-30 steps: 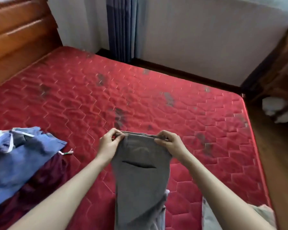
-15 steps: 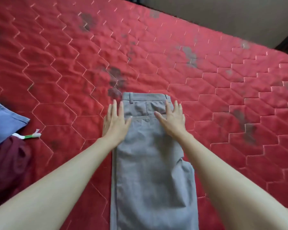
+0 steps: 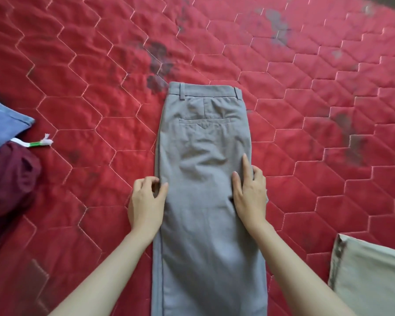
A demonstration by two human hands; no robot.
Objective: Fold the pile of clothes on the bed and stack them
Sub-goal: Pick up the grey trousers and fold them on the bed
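Grey trousers (image 3: 203,137) lie flat on the red quilted mattress (image 3: 78,76), folded lengthwise, waistband at the far end and back pocket facing up. My left hand (image 3: 146,204) rests at their left edge, thumb on the cloth and fingers curled at the seam. My right hand (image 3: 249,192) lies flat on the right side of the trousers, fingers spread and pointing away from me. At the left edge lie a blue garment (image 3: 2,126) and a maroon garment (image 3: 9,179), bunched together. A beige folded garment (image 3: 369,274) sits at the lower right.
A white and green drawstring end (image 3: 38,143) sticks out from the blue garment. Dark stains (image 3: 157,62) mark the mattress beyond the waistband and to the right.
Both hands slid down from near the waistband toward me along the trousers. The camera tilted further down, closer to the mattress.
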